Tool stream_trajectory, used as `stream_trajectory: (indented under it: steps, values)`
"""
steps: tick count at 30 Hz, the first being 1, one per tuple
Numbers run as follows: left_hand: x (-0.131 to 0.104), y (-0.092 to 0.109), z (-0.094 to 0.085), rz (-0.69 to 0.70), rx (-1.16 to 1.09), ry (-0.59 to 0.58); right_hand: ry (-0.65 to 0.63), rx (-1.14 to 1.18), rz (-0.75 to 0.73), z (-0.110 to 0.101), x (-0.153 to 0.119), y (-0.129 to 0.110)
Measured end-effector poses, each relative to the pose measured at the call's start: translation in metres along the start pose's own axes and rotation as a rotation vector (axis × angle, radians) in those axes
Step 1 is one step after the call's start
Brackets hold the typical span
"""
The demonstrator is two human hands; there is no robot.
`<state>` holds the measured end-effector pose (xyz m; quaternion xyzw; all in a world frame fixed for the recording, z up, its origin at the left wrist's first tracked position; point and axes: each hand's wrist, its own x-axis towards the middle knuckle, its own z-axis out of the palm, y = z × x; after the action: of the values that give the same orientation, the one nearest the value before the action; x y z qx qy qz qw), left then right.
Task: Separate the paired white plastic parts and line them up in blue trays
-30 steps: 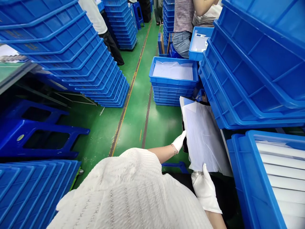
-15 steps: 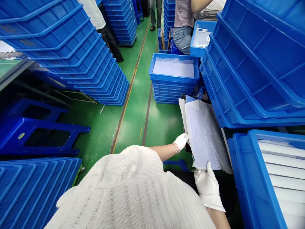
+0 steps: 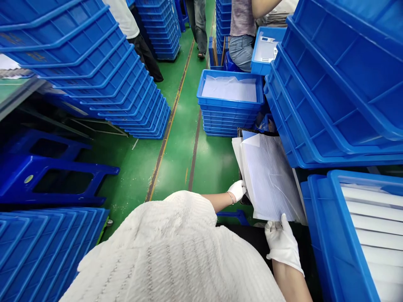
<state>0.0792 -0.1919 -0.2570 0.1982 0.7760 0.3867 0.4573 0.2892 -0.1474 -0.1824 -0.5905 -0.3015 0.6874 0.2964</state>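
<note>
A stack of thin, translucent white sheets (image 3: 267,176) lies at a slant at my right, its top sheet creased. Under its far end shows the rim of a black tray (image 3: 239,133). My left hand (image 3: 237,191), in a white glove, is closed on the stack's left edge; its fingertips are partly hidden by the sheets. At the near edge, my gloved right hand (image 3: 282,241) grips the sheets, thumb on top and fingers curled beneath. A bit of blue sheet (image 3: 248,134) peeks out at the far left corner.
Tall stacks of blue crates (image 3: 126,71) stand left, more blue crates (image 3: 333,96) right. A blue crate (image 3: 335,235) with white strips sits beside my right arm. Ahead is a crate stack (image 3: 231,117) topped by white sheets. Blue stools (image 3: 59,178) lie left. Co-workers (image 3: 242,33) are farther off.
My right hand has moved right along the near edge of the sheets. The stack's far end has shifted slightly left and toward me. A person in the aisle has walked closer.
</note>
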Motion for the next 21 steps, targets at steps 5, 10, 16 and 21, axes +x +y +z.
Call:
stream_trajectory:
  steps: [5,10,16,21]
  values:
    - [-0.011,-0.011,0.005,0.008,0.04,-0.057,0.016,0.023,0.012,0.005,0.014,-0.009]
    - [-0.017,-0.018,0.004,-0.006,0.058,-0.105,-0.016,0.034,0.05,0.018,0.024,-0.021]
    - [-0.023,-0.02,0.003,-0.041,0.085,-0.11,-0.021,0.029,0.036,0.032,0.025,-0.03]
    - [-0.02,-0.019,-0.004,-0.052,0.074,-0.058,-0.046,0.042,0.035,0.036,0.015,-0.043]
